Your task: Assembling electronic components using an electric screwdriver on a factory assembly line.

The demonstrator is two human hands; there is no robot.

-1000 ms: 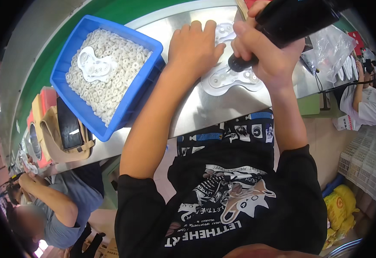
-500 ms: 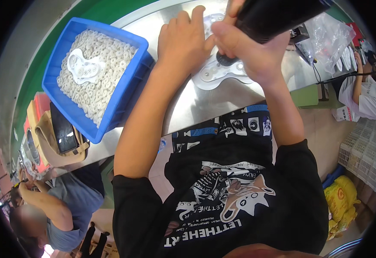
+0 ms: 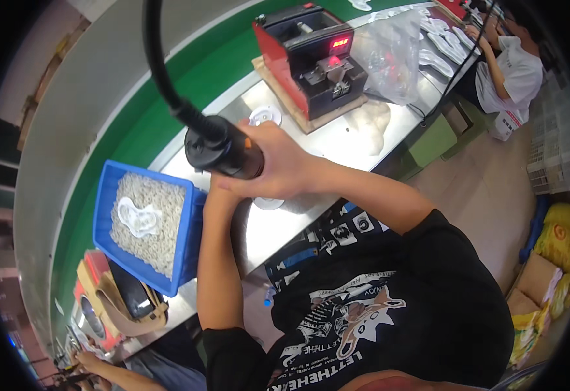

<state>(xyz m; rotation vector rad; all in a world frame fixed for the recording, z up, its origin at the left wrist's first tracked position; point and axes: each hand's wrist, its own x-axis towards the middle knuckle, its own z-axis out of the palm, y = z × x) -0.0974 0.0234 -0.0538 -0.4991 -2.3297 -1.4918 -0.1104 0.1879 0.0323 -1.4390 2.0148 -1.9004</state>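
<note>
My right hand (image 3: pixel 282 156) is wrapped round a black corded electric screwdriver (image 3: pixel 223 148), whose top end and cable point up toward the head. Below it lies a white plastic part (image 3: pixel 265 116) on the metal table; its far end and a near edge show past the hands. The left wrist (image 3: pixel 220 195) runs in beneath the screwdriver. The fingers of my left hand are hidden behind the tool and the right hand, so their grip does not show.
A blue bin (image 3: pixel 184 251) of small pale gears, with a white part on top, stands at the left. A red and black machine (image 3: pixel 311 62) with a lit display sits beyond on a board, beside clear plastic bags (image 3: pixel 389 58). Co-workers sit at both ends.
The view has shifted, bringing the machine into sight. My hands and the screwdriver now appear farther left and closer together, and the left fingers, spread before, are covered.
</note>
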